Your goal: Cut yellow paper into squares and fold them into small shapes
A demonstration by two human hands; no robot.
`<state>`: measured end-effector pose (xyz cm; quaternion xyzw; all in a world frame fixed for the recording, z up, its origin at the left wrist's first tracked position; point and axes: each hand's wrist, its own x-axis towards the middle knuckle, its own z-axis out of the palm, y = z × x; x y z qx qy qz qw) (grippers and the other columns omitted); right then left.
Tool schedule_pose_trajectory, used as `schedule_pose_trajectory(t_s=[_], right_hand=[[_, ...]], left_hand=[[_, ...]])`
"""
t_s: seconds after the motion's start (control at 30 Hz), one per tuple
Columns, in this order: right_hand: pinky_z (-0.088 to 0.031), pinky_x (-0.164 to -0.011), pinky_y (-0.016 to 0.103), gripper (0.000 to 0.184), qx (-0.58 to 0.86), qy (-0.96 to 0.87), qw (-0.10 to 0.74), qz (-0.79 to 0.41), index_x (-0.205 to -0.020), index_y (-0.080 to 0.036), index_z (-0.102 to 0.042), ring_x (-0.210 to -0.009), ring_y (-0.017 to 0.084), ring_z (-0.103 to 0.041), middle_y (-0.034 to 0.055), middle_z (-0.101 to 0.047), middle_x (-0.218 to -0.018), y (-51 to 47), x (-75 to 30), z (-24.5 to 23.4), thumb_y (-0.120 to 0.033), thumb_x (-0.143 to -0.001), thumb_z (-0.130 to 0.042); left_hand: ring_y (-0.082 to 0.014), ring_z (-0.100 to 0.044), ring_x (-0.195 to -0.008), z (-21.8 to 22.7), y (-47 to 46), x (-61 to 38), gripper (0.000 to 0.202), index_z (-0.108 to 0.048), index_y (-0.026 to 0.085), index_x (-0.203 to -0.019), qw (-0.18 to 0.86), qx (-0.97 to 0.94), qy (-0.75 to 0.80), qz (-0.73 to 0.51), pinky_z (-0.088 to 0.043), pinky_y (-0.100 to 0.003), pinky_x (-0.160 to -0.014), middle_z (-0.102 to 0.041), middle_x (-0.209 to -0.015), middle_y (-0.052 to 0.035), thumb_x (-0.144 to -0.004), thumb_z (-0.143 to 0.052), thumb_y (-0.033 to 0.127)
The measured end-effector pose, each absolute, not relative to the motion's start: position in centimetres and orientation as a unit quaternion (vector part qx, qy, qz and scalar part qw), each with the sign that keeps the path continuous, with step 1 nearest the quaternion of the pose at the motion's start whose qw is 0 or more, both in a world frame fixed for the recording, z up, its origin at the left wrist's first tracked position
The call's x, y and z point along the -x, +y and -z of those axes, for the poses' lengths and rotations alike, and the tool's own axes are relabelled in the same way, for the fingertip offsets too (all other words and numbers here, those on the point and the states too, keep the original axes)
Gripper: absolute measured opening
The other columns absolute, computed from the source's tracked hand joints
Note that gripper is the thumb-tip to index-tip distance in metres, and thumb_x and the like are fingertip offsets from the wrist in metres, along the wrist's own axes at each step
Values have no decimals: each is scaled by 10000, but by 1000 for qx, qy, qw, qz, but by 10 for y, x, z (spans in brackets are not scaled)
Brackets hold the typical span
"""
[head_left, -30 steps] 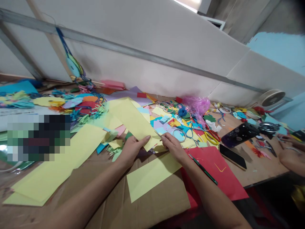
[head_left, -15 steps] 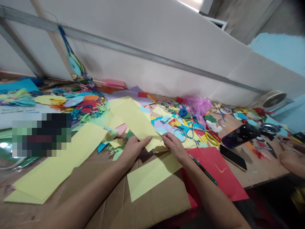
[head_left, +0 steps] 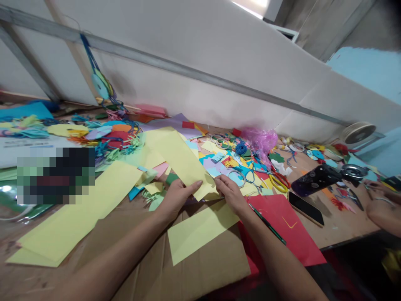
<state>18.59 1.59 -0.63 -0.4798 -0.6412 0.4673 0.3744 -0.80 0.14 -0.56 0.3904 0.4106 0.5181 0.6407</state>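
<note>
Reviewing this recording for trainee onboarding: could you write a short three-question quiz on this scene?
1. What colour is the paper sheet that the left hand and right hand hold?
2. True or false: the yellow-handled scissors lie on the brown cardboard.
3. What stands at the far right by the wall? A) a small white fan B) a kettle C) a lamp

Key: 1. yellow; 2. false; 3. A
</note>
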Motion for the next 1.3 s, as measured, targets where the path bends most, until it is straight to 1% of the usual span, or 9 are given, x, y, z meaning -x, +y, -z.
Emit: schedule_pose_trajectory(t_s=[0.27, 0.5, 0.7, 0.8, 0.87, 0.93, 1.03, 1.17, 1.3], right_hand=[[-291, -578, 273, 418, 475, -617, 387, -495, -735, -219, -490, -587, 125, -388, -46, -450, -637, 17, -184, 9, -580, -935, -555], [-278, -575, 278, 422, 476, -610, 395, -494, -729, -219, -488, -577, 125, -377, -47, -444, -623, 15, -183, 9, -582, -934, -557], [-271, -560, 279, 448, 481, -604, 400, -493, -715, -221, -477, -564, 125, -364, -49, -438, -608, 15, -181, 10, -610, -919, -561], [-269, -555, 277, 454, 488, -601, 401, -490, -713, -223, -476, -562, 127, -358, -53, -419, -593, 15, -181, 9, -623, -906, -569], [-278, -558, 274, 450, 489, -600, 402, -490, -722, -225, -481, -561, 128, -356, -58, -403, -587, 15, -180, 9, -629, -897, -575], [-290, -563, 272, 448, 488, -599, 402, -492, -736, -226, -492, -565, 129, -361, -57, -405, -595, 15, -181, 8, -638, -892, -574], [-288, -561, 272, 446, 483, -595, 404, -499, -747, -225, -499, -571, 128, -366, -50, -421, -615, 16, -181, 8, -640, -896, -566], [-286, -560, 271, 439, 477, -594, 402, -507, -748, -225, -502, -580, 129, -369, -45, -423, -623, 17, -182, 9, -631, -900, -571], [-311, -565, 268, 452, 481, -587, 394, -518, -747, -229, -487, -597, 136, -392, -41, -428, -636, 15, -182, 7, -650, -886, -574]], left_hand=[[-312, -731, -897, 7, 1, 8, 552, -776, 101, -1006, 637, -393, 423, -510, -575, -378, -778, -792, -1047, -170, -641, -873, 504], [-284, -727, -825, 3, 1, 7, 544, -783, 100, -948, 648, -381, 426, -504, -574, -370, -774, -799, -995, -163, -609, -888, 512], [-275, -719, -828, 7, 1, 8, 581, -783, 98, -1011, 647, -383, 422, -506, -560, -333, -712, -800, -960, -149, -613, -884, 510], [-222, -680, -677, 11, 2, 8, 531, -788, 96, -951, 636, -395, 437, -499, -521, -294, -608, -788, -800, -114, -626, -875, 506], [-168, -593, -529, 13, 2, 9, 509, -783, 93, -897, 628, -404, 454, -485, -446, -266, -502, -756, -687, -88, -632, -863, 520], [-139, -538, -481, 15, 3, 9, 502, -777, 93, -882, 629, -405, 454, -484, -406, -255, -474, -751, -683, -84, -642, -853, 527], [-143, -552, -510, 14, 2, 9, 500, -774, 92, -901, 633, -398, 442, -495, -424, -261, -505, -769, -753, -101, -652, -848, 520], [-138, -537, -494, 11, 1, 9, 479, -781, 91, -898, 632, -396, 449, -491, -408, -257, -490, -766, -732, -100, -666, -845, 504], [-205, -647, -628, 12, 1, 9, 501, -787, 90, -965, 644, -393, 433, -493, -472, -280, -555, -789, -830, -129, -668, -849, 489]])
